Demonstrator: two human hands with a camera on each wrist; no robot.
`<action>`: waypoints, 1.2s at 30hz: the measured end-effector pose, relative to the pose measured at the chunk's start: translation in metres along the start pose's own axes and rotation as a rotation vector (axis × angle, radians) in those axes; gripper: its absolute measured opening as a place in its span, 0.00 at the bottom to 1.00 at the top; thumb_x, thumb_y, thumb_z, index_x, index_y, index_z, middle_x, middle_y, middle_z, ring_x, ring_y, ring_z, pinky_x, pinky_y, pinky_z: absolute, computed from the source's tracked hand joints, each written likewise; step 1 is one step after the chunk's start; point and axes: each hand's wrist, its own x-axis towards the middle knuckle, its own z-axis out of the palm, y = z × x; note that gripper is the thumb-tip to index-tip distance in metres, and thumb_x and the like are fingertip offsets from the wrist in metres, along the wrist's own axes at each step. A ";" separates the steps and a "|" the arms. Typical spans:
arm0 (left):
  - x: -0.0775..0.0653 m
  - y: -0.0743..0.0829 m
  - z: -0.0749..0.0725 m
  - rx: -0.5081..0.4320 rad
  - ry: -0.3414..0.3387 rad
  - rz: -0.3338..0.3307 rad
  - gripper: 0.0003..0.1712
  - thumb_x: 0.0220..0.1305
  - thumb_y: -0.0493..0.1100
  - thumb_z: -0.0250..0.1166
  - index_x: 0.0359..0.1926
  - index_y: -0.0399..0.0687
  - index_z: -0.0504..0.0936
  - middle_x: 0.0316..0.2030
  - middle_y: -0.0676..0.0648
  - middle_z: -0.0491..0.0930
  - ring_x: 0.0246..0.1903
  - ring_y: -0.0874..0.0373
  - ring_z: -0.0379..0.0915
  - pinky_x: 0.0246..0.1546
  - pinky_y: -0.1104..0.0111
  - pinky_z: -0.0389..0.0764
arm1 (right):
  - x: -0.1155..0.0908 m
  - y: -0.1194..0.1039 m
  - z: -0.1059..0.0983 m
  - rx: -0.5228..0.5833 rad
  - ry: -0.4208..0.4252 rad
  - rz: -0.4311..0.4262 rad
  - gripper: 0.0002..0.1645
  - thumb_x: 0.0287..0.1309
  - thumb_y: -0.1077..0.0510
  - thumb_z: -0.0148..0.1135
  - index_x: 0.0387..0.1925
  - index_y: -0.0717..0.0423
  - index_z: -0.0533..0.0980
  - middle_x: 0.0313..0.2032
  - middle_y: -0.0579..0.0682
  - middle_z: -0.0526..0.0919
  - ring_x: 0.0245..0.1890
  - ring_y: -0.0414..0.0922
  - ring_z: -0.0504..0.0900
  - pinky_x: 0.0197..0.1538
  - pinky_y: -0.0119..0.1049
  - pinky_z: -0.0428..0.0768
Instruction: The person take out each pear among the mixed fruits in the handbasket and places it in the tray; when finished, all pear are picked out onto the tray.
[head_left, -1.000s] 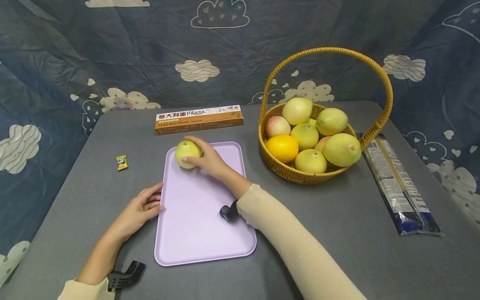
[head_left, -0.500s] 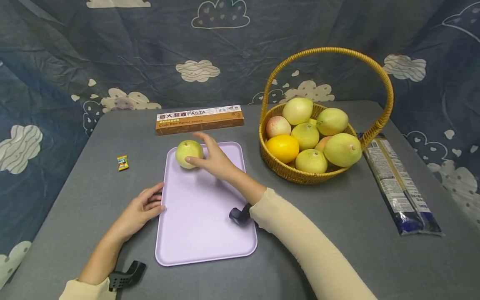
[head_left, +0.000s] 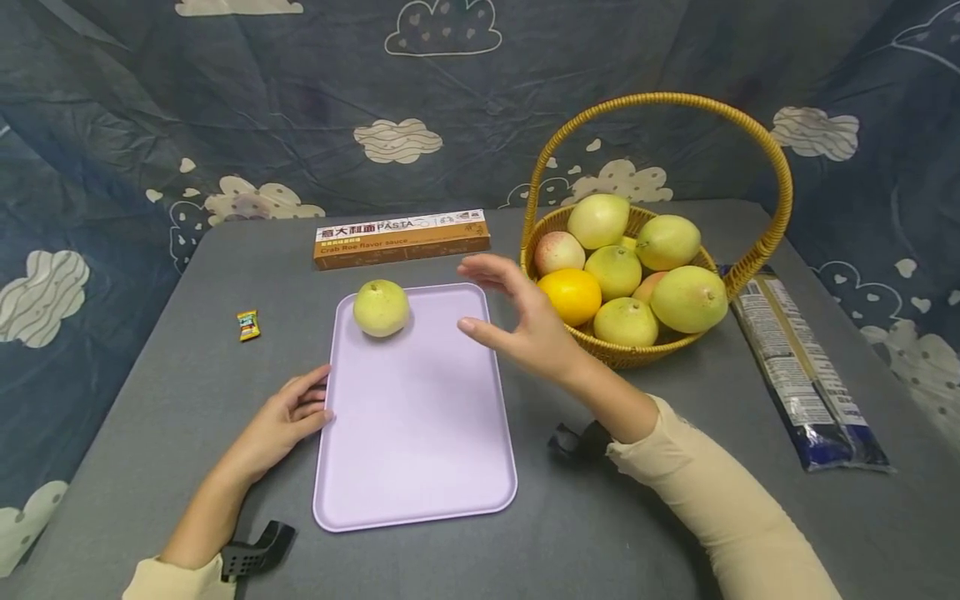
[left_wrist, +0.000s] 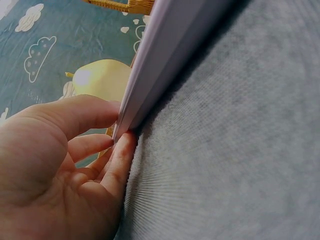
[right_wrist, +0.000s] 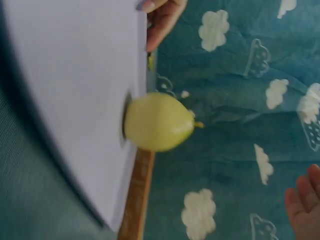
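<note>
A round yellow-green pear (head_left: 381, 308) rests in the far left corner of a lilac tray (head_left: 420, 433); its short stem shows in the right wrist view. My left hand (head_left: 277, 425) is at the tray's left side, and in the left wrist view its thumb and fingertips (left_wrist: 125, 142) pinch the rim. Fingers spread and holding nothing, my right hand (head_left: 532, 325) hovers over the tray's right edge, near a wicker basket (head_left: 622, 357). Heaped in that basket are several fruits, among them a yellow-orange one (head_left: 572, 297), a pinkish one (head_left: 559, 252) and green-yellow ones.
Behind the tray lies a pasta box (head_left: 402, 240). A small yellow candy packet (head_left: 248, 325) is left of the tray, and a long blue-and-white packet (head_left: 810, 371) lies right of the basket. The basket's tall handle (head_left: 667, 98) arches over the fruit.
My right hand has let go of the pear and moved right, from over the tray toward the basket. The pear stays in the tray's corner; my left hand keeps its place.
</note>
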 end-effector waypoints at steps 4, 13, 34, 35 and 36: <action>0.000 0.000 0.001 0.012 0.003 -0.010 0.34 0.54 0.23 0.57 0.62 0.25 0.56 0.49 0.30 0.60 0.42 0.69 0.67 0.42 0.83 0.71 | -0.022 0.007 -0.027 -0.009 0.065 -0.073 0.31 0.52 0.58 0.63 0.54 0.70 0.64 0.51 0.59 0.71 0.54 0.50 0.67 0.59 0.44 0.64; -0.001 0.001 0.001 0.018 0.006 -0.020 0.34 0.54 0.24 0.57 0.62 0.26 0.56 0.49 0.31 0.60 0.43 0.69 0.66 0.43 0.82 0.71 | -0.059 -0.002 -0.073 0.027 0.305 -0.115 0.36 0.49 0.56 0.66 0.49 0.79 0.63 0.48 0.57 0.72 0.52 0.51 0.68 0.59 0.42 0.64; 0.001 0.000 0.000 0.026 0.001 -0.026 0.34 0.54 0.24 0.57 0.62 0.27 0.56 0.49 0.31 0.60 0.43 0.69 0.66 0.43 0.82 0.72 | -0.097 0.005 -0.126 -0.290 0.555 0.081 0.28 0.43 0.71 0.62 0.50 0.75 0.67 0.47 0.57 0.72 0.52 0.48 0.67 0.61 0.40 0.62; 0.001 0.000 0.000 0.025 0.001 -0.029 0.34 0.54 0.24 0.57 0.62 0.27 0.56 0.49 0.31 0.60 0.43 0.69 0.66 0.43 0.82 0.72 | -0.098 0.006 -0.126 -0.301 0.556 0.098 0.28 0.43 0.72 0.62 0.50 0.74 0.67 0.47 0.57 0.72 0.52 0.47 0.67 0.61 0.39 0.62; 0.001 0.000 0.000 0.025 0.000 -0.031 0.34 0.54 0.24 0.57 0.63 0.27 0.56 0.49 0.31 0.60 0.43 0.69 0.66 0.43 0.82 0.72 | -0.100 0.008 -0.127 -0.310 0.556 0.112 0.28 0.43 0.72 0.62 0.50 0.74 0.67 0.47 0.57 0.71 0.52 0.47 0.67 0.61 0.39 0.62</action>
